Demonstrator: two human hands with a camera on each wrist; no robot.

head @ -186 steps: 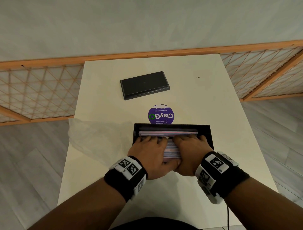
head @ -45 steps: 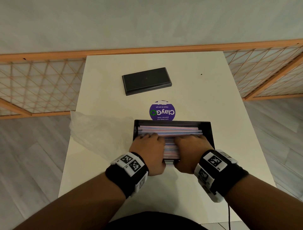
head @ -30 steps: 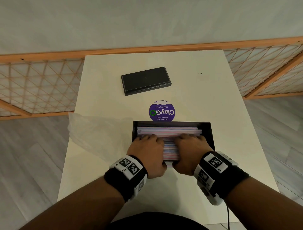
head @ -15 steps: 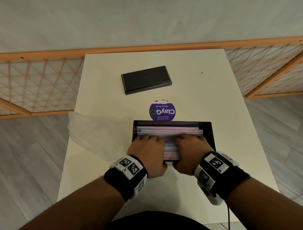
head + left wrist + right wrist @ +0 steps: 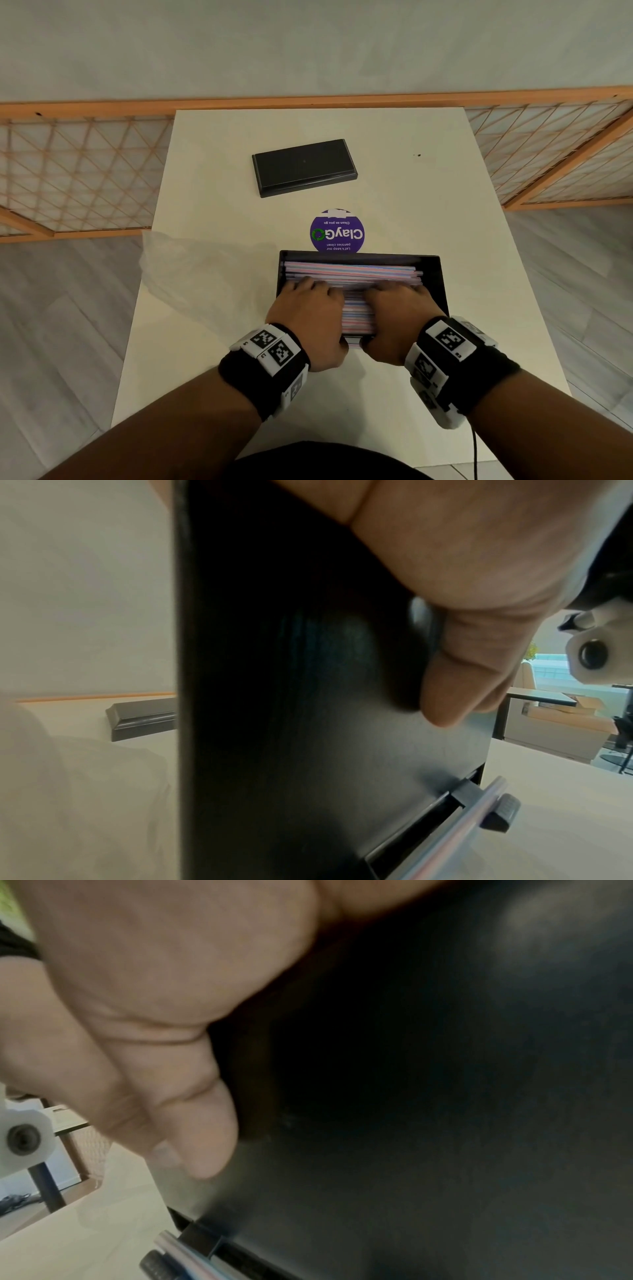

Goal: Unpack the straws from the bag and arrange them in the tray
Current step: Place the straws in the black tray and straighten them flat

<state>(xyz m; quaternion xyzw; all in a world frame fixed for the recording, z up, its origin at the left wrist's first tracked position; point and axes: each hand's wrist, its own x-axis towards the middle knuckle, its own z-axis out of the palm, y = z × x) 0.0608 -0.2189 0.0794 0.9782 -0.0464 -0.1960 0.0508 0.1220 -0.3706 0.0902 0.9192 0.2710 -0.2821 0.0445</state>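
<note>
Pink, blue and white straws (image 5: 352, 270) lie lengthwise in a deep black tray (image 5: 435, 274) near the table's front edge. My left hand (image 5: 308, 308) and right hand (image 5: 397, 308) sit side by side over the tray's near wall, fingers bent down onto the straws. In the left wrist view my thumb (image 5: 472, 674) presses the outside of that wall (image 5: 291, 696). The right wrist view shows my other thumb (image 5: 198, 1123) against the same wall (image 5: 428, 1096). A straw (image 5: 479, 815) pokes from a slot at the wall's foot. The clear plastic bag (image 5: 205, 274) lies flat left of the tray.
A flat black rectangular lid (image 5: 305, 166) lies further back on the white table (image 5: 411, 205). A round purple sticker (image 5: 337, 233) sits just behind the tray. Wooden lattice panels (image 5: 78, 171) flank the table on both sides, with grey floor below.
Both hands stay over the tray's near wall on the straws; only the fingers shift slightly. The pile looks a little more level than 6 seconds ago.
</note>
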